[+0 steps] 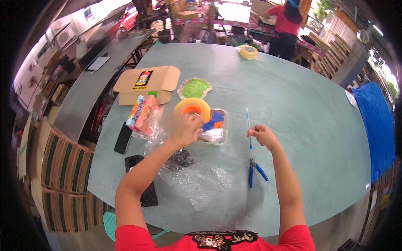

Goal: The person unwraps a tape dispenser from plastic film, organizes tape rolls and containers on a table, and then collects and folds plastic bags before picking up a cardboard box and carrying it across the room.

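My left hand [187, 130] is closed around a tape dispenser with a blue and orange body [214, 120] and a large yellow tape roll [202, 107]. It is over a clear plastic container [225, 133], whose contents are partly hidden. To the right, my right hand [264, 136] pinches a slim pen [248, 119] with a blue cap, held upright over the table. Just below the pen lies a pair of blue-handled cutters [255, 170]. Crumpled bubble wrap [201, 180] spreads under my left forearm.
An opened cardboard box [130, 83], a green round mat [195, 88], boxed rolls [143, 113] and black flat objects [148, 192] lie left. A yellow tape roll [248, 52] sits at the far edge. A person in red [287, 21] stands behind; a blue sheet [374, 125] hangs right.
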`<action>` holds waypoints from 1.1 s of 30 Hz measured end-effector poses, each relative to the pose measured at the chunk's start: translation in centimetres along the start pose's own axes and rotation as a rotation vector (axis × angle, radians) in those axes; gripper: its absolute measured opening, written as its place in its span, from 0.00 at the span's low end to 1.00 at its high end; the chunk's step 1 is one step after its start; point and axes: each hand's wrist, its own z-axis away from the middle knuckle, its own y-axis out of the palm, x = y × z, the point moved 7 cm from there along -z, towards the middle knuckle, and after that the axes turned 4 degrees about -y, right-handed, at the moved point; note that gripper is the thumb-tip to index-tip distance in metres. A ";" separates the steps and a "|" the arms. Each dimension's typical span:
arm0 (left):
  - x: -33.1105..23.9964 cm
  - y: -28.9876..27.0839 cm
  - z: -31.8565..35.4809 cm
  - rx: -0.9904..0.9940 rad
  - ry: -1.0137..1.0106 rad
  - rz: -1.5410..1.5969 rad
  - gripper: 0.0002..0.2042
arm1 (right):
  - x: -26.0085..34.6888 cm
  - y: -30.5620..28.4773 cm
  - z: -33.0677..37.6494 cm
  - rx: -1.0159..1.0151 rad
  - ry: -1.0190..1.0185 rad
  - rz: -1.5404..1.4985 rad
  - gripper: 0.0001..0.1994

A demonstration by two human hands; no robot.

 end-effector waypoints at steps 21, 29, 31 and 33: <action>8.5 -1.0 1.2 0.036 -0.331 -0.513 0.23 | -2.5 9.1 -0.2 0.127 -0.041 0.629 0.21; 10.5 -14.8 18.5 0.127 -0.870 -0.210 0.23 | -1.1 17.6 5.4 0.327 -0.295 0.584 0.32; 8.6 -14.6 22.3 0.233 -1.029 -0.078 0.25 | -2.2 20.1 5.9 0.383 -0.279 0.450 0.26; 6.2 -14.5 25.6 0.220 -1.012 -0.086 0.27 | -3.3 22.1 6.0 0.356 -0.283 0.242 0.22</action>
